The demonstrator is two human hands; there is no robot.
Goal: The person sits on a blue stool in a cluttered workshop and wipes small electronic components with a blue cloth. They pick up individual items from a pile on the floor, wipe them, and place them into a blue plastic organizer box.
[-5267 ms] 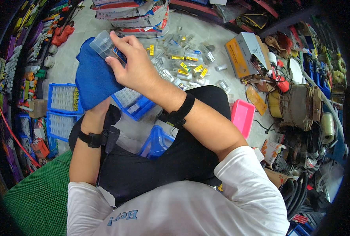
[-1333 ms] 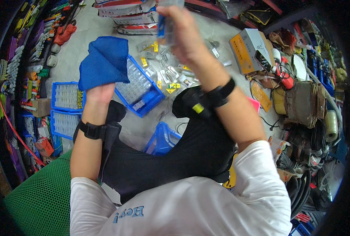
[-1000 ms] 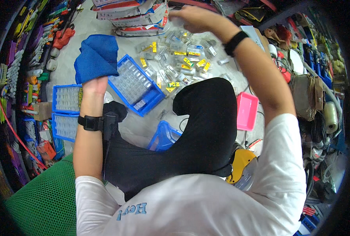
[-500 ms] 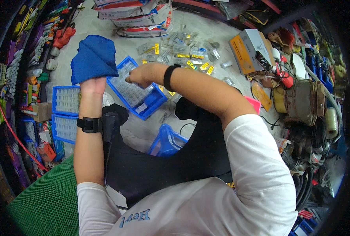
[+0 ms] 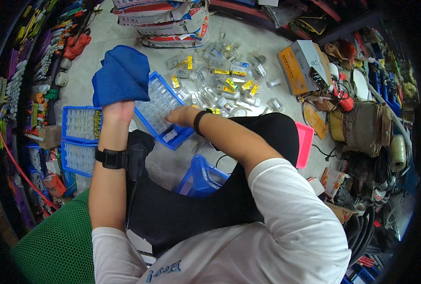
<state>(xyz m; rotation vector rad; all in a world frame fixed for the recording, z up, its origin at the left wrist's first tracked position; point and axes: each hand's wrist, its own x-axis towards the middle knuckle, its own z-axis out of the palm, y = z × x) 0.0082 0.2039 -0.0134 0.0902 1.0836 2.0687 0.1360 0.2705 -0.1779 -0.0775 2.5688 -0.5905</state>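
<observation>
Blue cloth (image 5: 121,75) covers the fingers of your left hand (image 5: 119,110), left of centre in the upper half of the frame, with your palm's heel and wrist showing below it. Whether those fingers grip the cloth or only carry it, I cannot tell. Your right hand (image 5: 181,116) is apart from the left, near the middle of the frame, its fingers pointing down over the blue-framed tray (image 5: 178,140) of clear compartments. Your fingertips are too hidden to say whether they pinch anything. That tray lies slantwise, its upper left end beside the cloth.

Further left you have a pair of blue-framed trays (image 5: 80,141), one above the other. Clear plastic boxes (image 5: 218,62), several with yellow labels, lie scattered at upper centre, below stacked bags (image 5: 172,28). To your right sit an orange-and-white carton (image 5: 293,71) and, lower, a pink tray (image 5: 304,146) just beside your knee.
</observation>
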